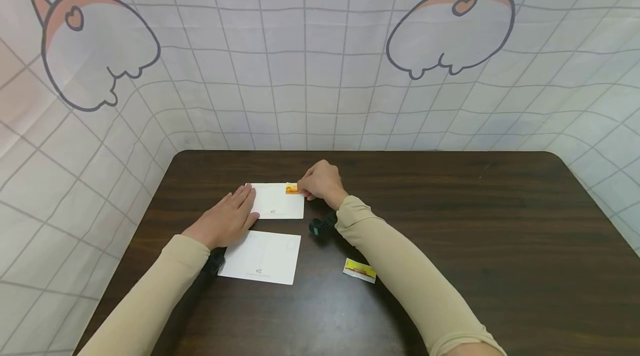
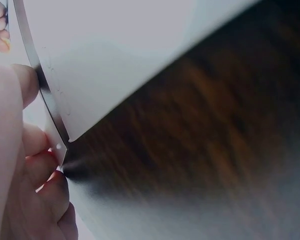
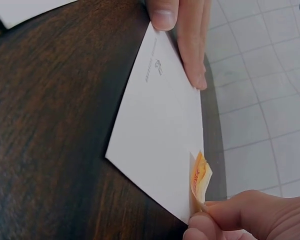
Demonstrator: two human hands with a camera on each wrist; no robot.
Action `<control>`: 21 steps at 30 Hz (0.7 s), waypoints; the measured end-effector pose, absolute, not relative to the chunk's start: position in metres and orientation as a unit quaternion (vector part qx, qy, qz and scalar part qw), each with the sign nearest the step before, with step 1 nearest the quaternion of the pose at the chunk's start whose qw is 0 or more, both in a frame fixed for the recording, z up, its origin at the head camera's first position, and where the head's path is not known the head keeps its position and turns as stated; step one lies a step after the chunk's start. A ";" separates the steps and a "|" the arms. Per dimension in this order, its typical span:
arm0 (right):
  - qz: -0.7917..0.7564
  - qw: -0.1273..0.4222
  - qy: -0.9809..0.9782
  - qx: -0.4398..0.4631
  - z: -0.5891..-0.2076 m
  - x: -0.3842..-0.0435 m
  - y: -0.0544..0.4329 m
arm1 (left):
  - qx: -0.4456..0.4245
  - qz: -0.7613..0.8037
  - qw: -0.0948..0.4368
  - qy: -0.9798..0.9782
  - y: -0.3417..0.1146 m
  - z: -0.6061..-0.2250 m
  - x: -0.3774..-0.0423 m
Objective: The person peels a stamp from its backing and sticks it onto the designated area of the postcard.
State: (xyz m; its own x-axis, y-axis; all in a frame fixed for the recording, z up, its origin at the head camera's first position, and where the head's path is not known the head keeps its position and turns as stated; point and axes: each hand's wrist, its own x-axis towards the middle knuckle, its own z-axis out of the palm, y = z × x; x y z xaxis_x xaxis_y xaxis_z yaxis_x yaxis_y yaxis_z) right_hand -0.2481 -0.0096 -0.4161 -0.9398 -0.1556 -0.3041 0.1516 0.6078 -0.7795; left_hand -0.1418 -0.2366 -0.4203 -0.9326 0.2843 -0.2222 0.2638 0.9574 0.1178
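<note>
A white postcard (image 1: pixel 275 203) lies at the back left of the table. My left hand (image 1: pixel 225 220) rests on its left side with fingers straight. At the card's upper right corner, my right hand (image 1: pixel 322 182) pinches a small orange-yellow paper sticker (image 1: pixel 292 189) between thumb and fingers. In the right wrist view this sticker (image 3: pixel 200 177) stands bent up from the card. A second white postcard (image 1: pixel 262 259), with a small printed box in its corner, lies nearer, partly beside the left wrist. Small dark print shows along the bottom of both cards.
Right of the nearer card, a yellow and white paper piece (image 1: pixel 360 270) lies beside my right forearm. The dark wooden table (image 1: pixel 475 222) runs to a white grid-patterned curtain (image 1: pixel 325 67) at the back. A black wrist camera (image 1: pixel 321 225) sits under my right wrist.
</note>
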 end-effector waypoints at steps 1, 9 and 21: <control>-0.439 0.172 0.882 -0.001 -0.416 -0.248 -0.010 | 0.140 0.043 0.118 0.982 -0.237 -0.420 -0.142; -0.413 0.157 0.897 -0.013 -0.414 -0.247 -0.008 | 0.145 0.038 0.116 0.982 -0.237 -0.419 -0.143; -0.390 0.163 0.906 -0.024 -0.415 -0.247 -0.006 | 0.148 0.038 0.113 0.982 -0.239 -0.423 -0.143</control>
